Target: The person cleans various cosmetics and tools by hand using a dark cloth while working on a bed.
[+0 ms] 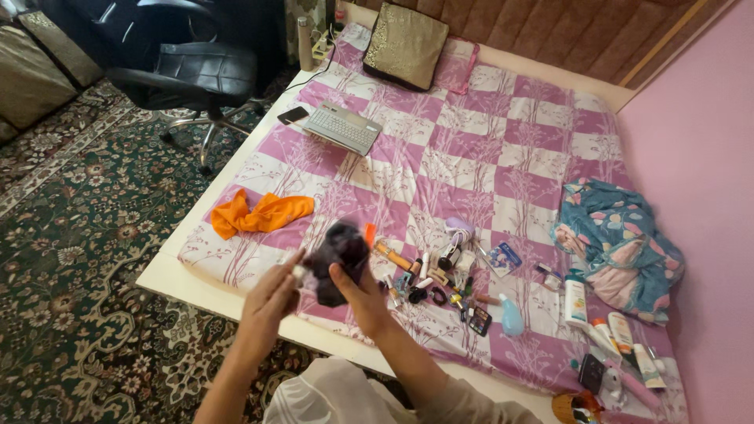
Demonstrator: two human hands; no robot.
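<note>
Head view, looking down over a bed (503, 157) spread with a pink-and-white checked sheet. Both hands raised above the near edge of the bed, sharing a dark pouch (339, 259). Right hand (360, 297) clamped on the lower side of the pouch, thumb pressed into the fabric, seemingly to steady it. Left hand (271, 302) at the pouch's left end, fingers fairly straight, tips against something small and pale there; a full grip or only a touch, cannot tell. Pouch held up off the sheet, close to the body, probably for a clear look at it.

Just beyond the pouch, toward the middle of the bed: scattered cosmetics (440, 275), small tubes and bottles lying loose. To the left of the pouch, an orange cloth (259, 213), crumpled. Toward the right edge of the bed, a bunched blue patterned garment (616, 239) and standing lotion bottles (577, 302). At the far side of the bed, a laptop (342, 126), a phone (292, 115) and a cushion (404, 43).
</note>
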